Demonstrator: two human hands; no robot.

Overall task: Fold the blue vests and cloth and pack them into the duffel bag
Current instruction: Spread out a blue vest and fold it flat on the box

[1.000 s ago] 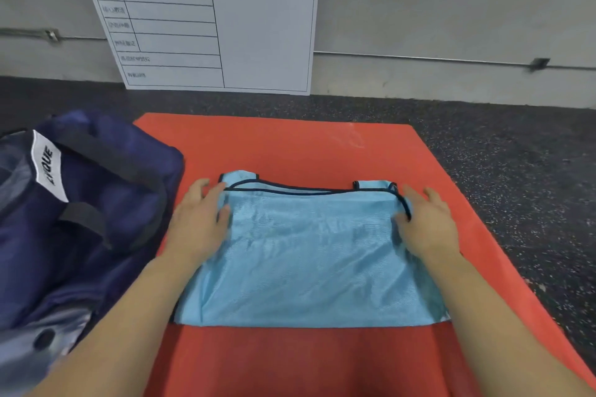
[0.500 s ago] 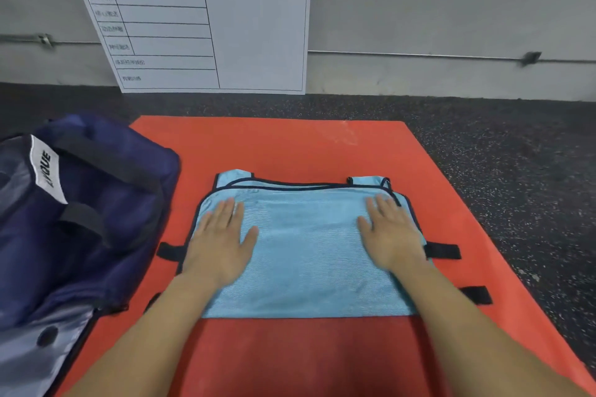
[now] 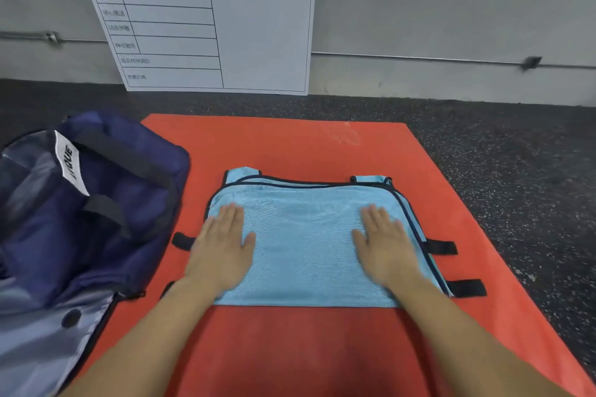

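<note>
Lying folded in the middle of the orange mat (image 3: 322, 145), the light blue vest (image 3: 303, 245) shows dark piping along its far edge and sides, with two shoulder tabs poking out at the back. Black straps (image 3: 440, 247) stick out from its right side, and shorter black strap ends show at its left side. The left hand (image 3: 222, 251) rests flat on the left part of the fabric, fingers straight and close together, thumb spread toward the middle. The right hand (image 3: 385, 248) presses flat on the right part in the same way, fingers straight, holding nothing; its edges look slightly blurred. The two hands lie well apart, with bare blue mesh between them.

Just beside the mat's left edge sits the navy duffel bag (image 3: 80, 219), unzipped, its grey lining and black handles visible, a white label on its near wall. The mat lies on a dark speckled floor (image 3: 516, 155). Against the grey wall behind leans a white planning board (image 3: 213, 26) with a green header.
</note>
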